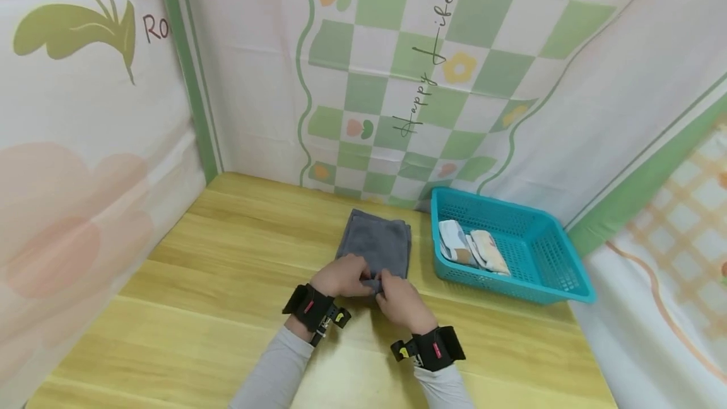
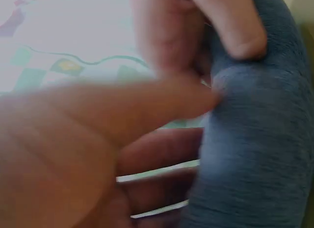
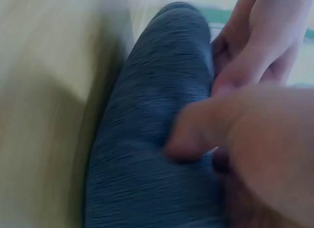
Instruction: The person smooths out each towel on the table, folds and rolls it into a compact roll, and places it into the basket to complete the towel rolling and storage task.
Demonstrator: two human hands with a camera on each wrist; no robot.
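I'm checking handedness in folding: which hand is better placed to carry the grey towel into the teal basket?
Probably the right hand: it already pinches the grey towel and lies nearer the teal basket; the left hand grips the far side.

Light grey sleeves run up to both wrists; behind the left hand and right hand sit black straps, each with red and yellow marks.

Bright, even, soft-shadowed head view with bowed edges; both wrist views dim, close, heavily blurred.
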